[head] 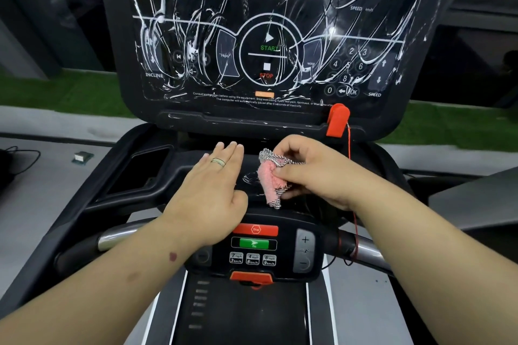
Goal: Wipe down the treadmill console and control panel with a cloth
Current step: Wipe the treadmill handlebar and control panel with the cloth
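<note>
A small pink cloth (271,177) with a checked edge is pinched in the curled fingers of the right hand (311,173), low over the black tray between the console screen (269,36) and the control panel (260,249). The left hand (208,190) is laid flat on the tray just beside the cloth, fingers straight, with a ring (218,161) worn on one. White foam streaks are smeared over the screen. A red safety key (337,120) is clipped under the screen, at its right.
</note>
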A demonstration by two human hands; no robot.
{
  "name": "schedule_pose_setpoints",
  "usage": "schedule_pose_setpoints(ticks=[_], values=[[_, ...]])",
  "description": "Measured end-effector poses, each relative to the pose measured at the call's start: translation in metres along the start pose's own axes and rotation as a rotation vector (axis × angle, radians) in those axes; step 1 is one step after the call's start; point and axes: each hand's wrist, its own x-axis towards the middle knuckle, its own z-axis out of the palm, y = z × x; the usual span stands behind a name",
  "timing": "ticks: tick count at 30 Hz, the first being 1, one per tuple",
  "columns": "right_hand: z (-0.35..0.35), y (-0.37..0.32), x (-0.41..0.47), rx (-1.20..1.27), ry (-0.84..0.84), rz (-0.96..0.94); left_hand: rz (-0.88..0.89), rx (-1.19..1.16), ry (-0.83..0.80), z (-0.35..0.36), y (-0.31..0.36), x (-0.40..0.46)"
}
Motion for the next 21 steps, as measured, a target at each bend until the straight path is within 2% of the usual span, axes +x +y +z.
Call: schedule_pose_setpoints(ticks=[2, 4, 8, 12, 17, 21], values=[[0.003, 0.006, 0.001, -0.069, -0.002, -0.011, -0.001, -0.002, 0.001, 0.001, -0.001, 0.0], [0.004, 0.009, 0.0, -0.241, -0.007, -0.054, 0.0, 0.002, 0.003, 0.001, -0.001, 0.0], [-0.006, 0.004, -0.009, -0.475, -0.09, -0.053, -0.002, 0.015, 0.009, 0.001, -0.001, 0.0], [-0.014, -0.007, -0.015, -0.456, -0.208, 0.014, -0.003, 0.018, 0.017, 0.001, -0.001, 0.001], [0.004, -0.009, -0.007, -0.511, -0.126, -0.07, 0.0, 0.026, 0.012, 0.001, -0.002, 0.0], [-0.025, -0.016, -0.015, -0.594, -0.245, 0.024, -0.008, 0.014, 0.01, 0.0, -0.001, 0.0]])
